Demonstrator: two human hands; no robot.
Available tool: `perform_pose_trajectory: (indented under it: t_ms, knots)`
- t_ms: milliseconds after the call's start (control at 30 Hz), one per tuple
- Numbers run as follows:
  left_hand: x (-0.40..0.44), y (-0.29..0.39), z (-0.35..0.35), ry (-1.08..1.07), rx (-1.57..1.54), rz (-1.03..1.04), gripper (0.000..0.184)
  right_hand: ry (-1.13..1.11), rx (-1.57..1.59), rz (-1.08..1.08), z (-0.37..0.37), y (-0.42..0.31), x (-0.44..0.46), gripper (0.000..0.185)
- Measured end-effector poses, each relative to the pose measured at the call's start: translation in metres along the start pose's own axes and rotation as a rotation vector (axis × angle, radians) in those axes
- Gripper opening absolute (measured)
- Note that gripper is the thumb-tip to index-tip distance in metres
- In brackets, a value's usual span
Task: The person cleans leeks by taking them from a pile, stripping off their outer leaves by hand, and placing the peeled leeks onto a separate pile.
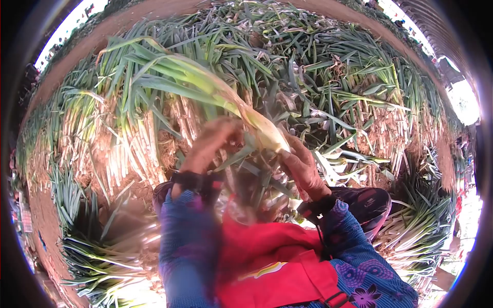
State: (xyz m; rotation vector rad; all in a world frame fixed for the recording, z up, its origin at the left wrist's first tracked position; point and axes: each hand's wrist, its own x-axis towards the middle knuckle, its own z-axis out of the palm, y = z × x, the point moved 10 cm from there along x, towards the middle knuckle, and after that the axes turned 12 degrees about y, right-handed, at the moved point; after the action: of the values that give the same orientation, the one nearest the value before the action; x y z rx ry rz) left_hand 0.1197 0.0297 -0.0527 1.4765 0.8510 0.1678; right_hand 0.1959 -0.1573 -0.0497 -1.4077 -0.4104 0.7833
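Observation:
A thick leek slants across the middle of the view, its green leaves spread to the upper left and its pale butt end at the lower right. My right hand is closed on that pale end, thumb and fingers around it. Just below the stalk is my left hand, smeared by motion. Its fingers are too blurred to read, and I cannot tell whether it touches the leek. Stripped leaves lie beneath both hands, partly blurred.
Bundled leeks with pale stems stand in a row on the left, and another bundle on the right. A heap of green leaves lies behind. More leeks lie beside me at left and right.

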Motion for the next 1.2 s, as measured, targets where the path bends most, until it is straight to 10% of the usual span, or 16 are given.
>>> perform_pose_trajectory:
  t_ms: [100, 200, 767, 1200]
  knots:
    - [0.015, 0.014, -0.027, -0.008, -0.898, 0.28, 0.018, -0.027, -0.063, 0.007, -0.007, 0.012, -0.004, 0.056]
    - [0.016, 0.01, -0.028, -0.019, -0.989, 0.308, 0.021, -0.02, -0.095, 0.039, -0.007, 0.022, -0.007, 0.051]
    - [0.001, 0.029, 0.006, 0.08, -0.397, 0.538, 0.039, 0.032, -0.474, -0.495, 0.044, -0.043, 0.071, 0.029]
    - [-0.003, 0.028, 0.01, 0.188, -0.066, 0.718, 0.027, -0.054, -0.536, -0.415, 0.058, -0.024, 0.075, 0.026]
